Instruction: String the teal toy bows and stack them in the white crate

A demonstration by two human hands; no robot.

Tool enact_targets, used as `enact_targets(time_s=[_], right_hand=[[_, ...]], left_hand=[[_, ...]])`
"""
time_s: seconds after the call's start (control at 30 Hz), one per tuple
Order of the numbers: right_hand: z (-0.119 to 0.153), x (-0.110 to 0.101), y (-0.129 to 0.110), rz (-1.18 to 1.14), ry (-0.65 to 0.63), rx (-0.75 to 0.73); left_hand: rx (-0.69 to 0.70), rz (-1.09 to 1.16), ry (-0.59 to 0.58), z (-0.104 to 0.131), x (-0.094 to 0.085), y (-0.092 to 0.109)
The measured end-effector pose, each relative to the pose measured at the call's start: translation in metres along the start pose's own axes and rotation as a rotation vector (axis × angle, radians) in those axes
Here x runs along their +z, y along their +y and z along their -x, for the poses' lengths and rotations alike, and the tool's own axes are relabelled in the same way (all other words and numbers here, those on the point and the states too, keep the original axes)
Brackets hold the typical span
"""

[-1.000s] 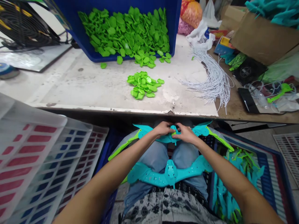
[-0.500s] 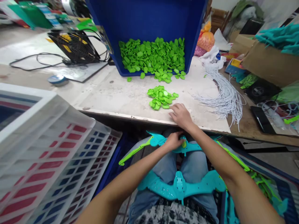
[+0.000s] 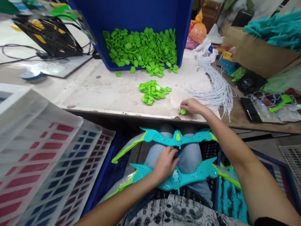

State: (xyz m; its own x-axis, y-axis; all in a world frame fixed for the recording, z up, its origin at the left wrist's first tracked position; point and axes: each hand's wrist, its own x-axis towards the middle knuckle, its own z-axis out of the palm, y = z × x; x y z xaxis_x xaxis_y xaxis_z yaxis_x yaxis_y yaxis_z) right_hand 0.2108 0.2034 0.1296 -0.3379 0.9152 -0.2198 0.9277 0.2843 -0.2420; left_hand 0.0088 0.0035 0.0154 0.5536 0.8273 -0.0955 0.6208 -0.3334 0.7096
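Note:
Two turquoise toy bows lie across my thighs, with lime green limbs at their ends. The farther bow [image 3: 158,138] carries a small green plastic piece [image 3: 178,136] at its centre. On the nearer bow [image 3: 198,176] the centre shows a pale, shiny spot. My left hand [image 3: 164,163] is between the bows, over the nearer one's upper edge, with fingers bent and thumb apart; nothing shows in it. At the table's front edge, my right hand [image 3: 193,106] pinches a green plastic piece [image 3: 183,111]. A small pile of green pieces [image 3: 152,91] lies left of it.
A tilted blue bin [image 3: 145,15] full of green pieces stands behind the pile. White cords [image 3: 218,91] lie at right, near a cardboard box [image 3: 263,53]. A white crate [image 3: 47,125] stands at left, a black fan [image 3: 47,36] behind it.
My left hand has left the farther bow's centre and come back toward the nearer bow. My right hand has moved right from the pile, now with a green piece. The view has shifted.

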Motion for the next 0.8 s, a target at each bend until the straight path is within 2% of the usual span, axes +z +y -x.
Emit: enact_targets(time_s=[0.07,0.13,0.2,0.27,0.33,0.4,0.53,0.6,0.7,0.8], right_hand=[[0.005,0.009,0.003,0.035,0.111,0.05],[0.013,0.021,0.005,0.026,0.254,0.059],[0.024,0.033,0.01,0.003,0.361,-0.016],[0.033,0.042,0.02,-0.015,0.395,-0.17],[0.038,0.048,0.03,-0.026,0.379,-0.315],[0.039,0.05,0.037,-0.019,0.355,-0.388],[0.041,0.052,0.039,0.033,0.369,-0.386],[0.045,0.056,0.037,0.035,0.416,-0.357],[0.052,0.063,0.034,-0.013,0.486,-0.304],[0.063,0.067,0.029,-0.082,0.513,-0.24]], left_hand=[[0.105,-0.215,0.13,-0.022,-0.003,-0.005],[0.169,-0.403,0.142,-0.042,-0.004,-0.011],[0.192,-0.522,0.117,-0.055,-0.001,-0.017],[0.184,-0.578,0.096,-0.061,0.001,-0.019],[0.162,-0.579,0.075,-0.064,-0.002,-0.016],[0.139,-0.534,0.026,-0.07,-0.015,-0.011],[0.067,-0.367,-0.183,-0.096,-0.051,0.0],[0.028,-0.35,-0.26,-0.108,-0.061,0.001],[0.13,-0.432,-0.212,-0.109,-0.055,-0.002],[0.302,-0.48,-0.061,-0.084,-0.028,-0.011]])
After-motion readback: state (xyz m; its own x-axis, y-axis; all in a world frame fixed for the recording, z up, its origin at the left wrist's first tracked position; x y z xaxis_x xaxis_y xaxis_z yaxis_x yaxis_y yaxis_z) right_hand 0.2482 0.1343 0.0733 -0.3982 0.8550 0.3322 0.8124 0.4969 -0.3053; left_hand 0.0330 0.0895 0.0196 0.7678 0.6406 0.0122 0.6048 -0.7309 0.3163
